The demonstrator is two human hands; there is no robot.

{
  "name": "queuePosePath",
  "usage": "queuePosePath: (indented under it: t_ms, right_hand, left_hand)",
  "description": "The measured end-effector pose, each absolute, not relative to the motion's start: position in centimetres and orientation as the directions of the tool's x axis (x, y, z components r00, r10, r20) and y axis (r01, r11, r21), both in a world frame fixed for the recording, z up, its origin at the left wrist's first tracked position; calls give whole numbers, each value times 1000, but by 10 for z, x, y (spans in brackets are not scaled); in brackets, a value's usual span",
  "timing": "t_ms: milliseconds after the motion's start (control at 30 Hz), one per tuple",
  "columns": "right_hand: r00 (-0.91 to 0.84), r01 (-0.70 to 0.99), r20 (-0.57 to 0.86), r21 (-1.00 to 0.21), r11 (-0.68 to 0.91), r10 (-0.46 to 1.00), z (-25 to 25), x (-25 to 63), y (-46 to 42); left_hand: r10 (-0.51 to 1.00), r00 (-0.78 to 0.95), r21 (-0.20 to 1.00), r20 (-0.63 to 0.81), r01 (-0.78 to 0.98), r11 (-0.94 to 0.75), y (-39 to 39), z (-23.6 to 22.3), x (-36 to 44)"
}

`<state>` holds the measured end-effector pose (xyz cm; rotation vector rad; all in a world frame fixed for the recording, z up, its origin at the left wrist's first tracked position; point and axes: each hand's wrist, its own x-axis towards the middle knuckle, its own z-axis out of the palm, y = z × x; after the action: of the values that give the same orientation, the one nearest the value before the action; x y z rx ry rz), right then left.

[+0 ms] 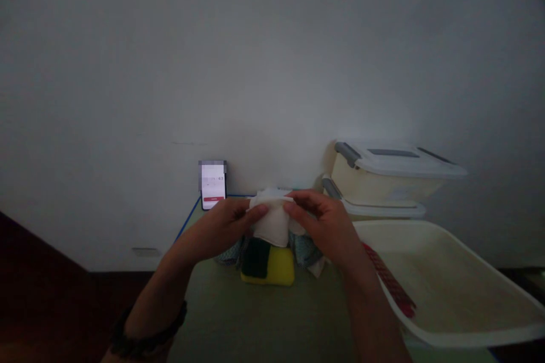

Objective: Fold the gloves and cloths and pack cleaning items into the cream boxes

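Note:
Between my two hands hangs a white cloth, pinched along its upper edge. My left hand grips its left corner with thumb and fingers, and my right hand grips the right side the same way. Just below the cloth lies a yellow and dark green piece, sponge-like in look, on the table. Bluish-grey patterned fabric shows on both sides behind it, partly covered by the cloth and my hands. What lies behind the cloth is mostly hidden.
A lit phone leans against the wall at the back left of the green table. Two lidded storage boxes are stacked at the back right. In front stands a white basin with a red slatted strip at its left side.

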<state>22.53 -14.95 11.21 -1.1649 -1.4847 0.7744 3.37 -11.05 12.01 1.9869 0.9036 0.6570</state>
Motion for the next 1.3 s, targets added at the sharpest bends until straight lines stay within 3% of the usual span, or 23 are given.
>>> queuePosePath:
  t_ms: [167, 367, 667, 933, 1067, 1200, 1300]
  right_hand:
    - [67, 79, 274, -960, 269, 959, 108, 217, -145]
    - [-3, -123, 261, -958, 259, 965, 104, 210, -140]
    - [-4, 38, 296, -954, 296, 955, 105, 219, -143]
    - [-81, -301, 119, -949, 90, 990, 104, 212, -142]
    - [-7, -158, 75, -985, 73, 997, 103, 214, -140]
    - [57, 189, 231, -958, 217, 971, 100, 216, -137]
    - [43, 276, 296, -921, 273, 954, 102, 218, -137]
  left_hand:
    - [792, 592, 885, 152, 276, -376, -111, 122, 37]
    - [896, 394, 947, 204, 153, -283, -109, 122, 44]
    - [946, 269, 981, 183, -112, -158, -107, 120, 48]
    - [942, 260, 967, 214, -191, -167, -109, 114, 60]
    - [954, 217, 973, 207, -145, -178, -108, 113, 61]
    - [961, 176, 977, 215, -27, -214, -108, 111, 62]
    - [952, 200, 971, 232, 4, -238, -108, 109, 62]
